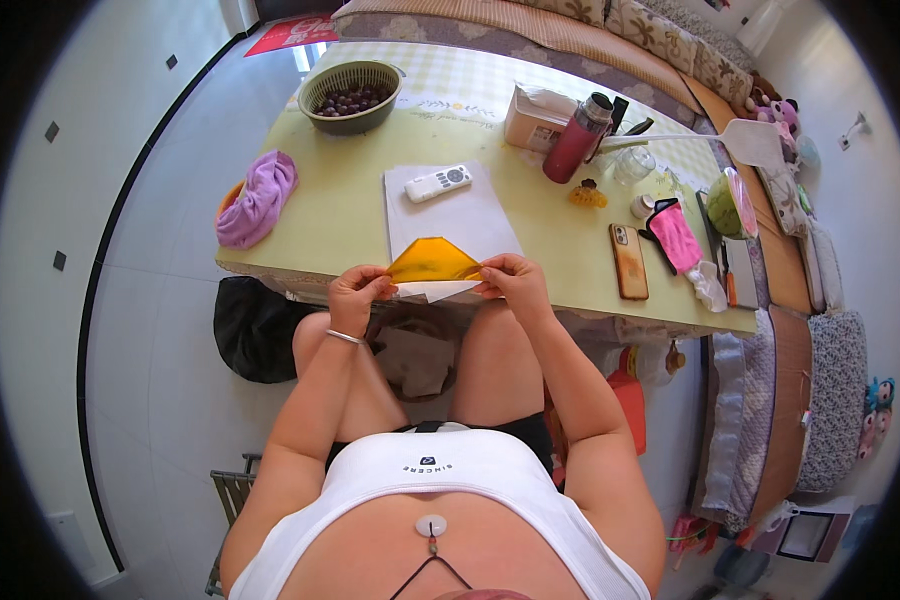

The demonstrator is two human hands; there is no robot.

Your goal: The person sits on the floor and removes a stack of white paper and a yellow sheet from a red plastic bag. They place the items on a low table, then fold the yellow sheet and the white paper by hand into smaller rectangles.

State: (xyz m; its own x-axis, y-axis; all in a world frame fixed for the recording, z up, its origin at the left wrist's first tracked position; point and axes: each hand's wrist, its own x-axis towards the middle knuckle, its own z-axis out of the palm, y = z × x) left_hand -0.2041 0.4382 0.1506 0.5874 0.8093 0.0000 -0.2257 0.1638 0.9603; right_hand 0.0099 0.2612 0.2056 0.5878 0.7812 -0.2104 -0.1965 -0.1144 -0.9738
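A folded sheet of golden-yellow paper (432, 262) is stretched between my two hands at the near edge of the table. Its upper edge is narrower, with slanted corners. My left hand (362, 290) pinches the left corner, a silver bangle on that wrist. Pinching the right corner is my right hand (514, 284). Beneath and beyond the folded paper lie white sheets (450, 222), and a white remote control (438, 183) rests on them.
Grapes fill a colander (344, 122) at the far left, behind a purple cloth (260, 200). To the right are a red thermos (576, 140), a tissue box (536, 118), a hair claw (588, 194), a phone (628, 262), a pink cloth (676, 236) and a cut watermelon (728, 206).
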